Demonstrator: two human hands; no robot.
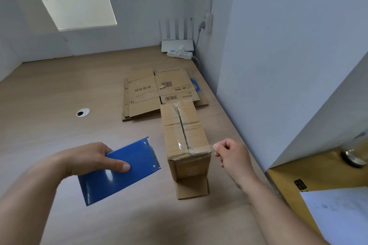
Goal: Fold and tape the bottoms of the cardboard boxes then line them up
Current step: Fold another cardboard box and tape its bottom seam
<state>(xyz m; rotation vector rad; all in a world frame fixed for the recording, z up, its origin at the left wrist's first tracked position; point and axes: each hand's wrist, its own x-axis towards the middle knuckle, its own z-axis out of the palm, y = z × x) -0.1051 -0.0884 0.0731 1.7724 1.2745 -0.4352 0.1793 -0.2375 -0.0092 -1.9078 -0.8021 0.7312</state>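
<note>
Hands flank a cardboard box [183, 131] standing at centre frame on a pale wood-grain table [59, 95].

At lower left, the left hand [93, 158] grips a glossy blue tape dispenser [121, 169], thumb curled over its flat face and its toothed metal edge towards the box. At lower right, the right hand [232, 155], fingers curled, pinches the end of a clear tape strip [201, 148] stretched across the box's near top edge. The box is a narrow brown corrugated oblong. Its long axis runs away from the camera, its folded flaps face up, and a dark centre seam follows that axis under wrinkled, shiny tape. Just beyond it, flattened printed boxes [145, 93] lie stacked. A round metal grommet [83, 112] sits to the left. In the far corner are a white router [177, 44] and a power strip [180, 53].
</note>
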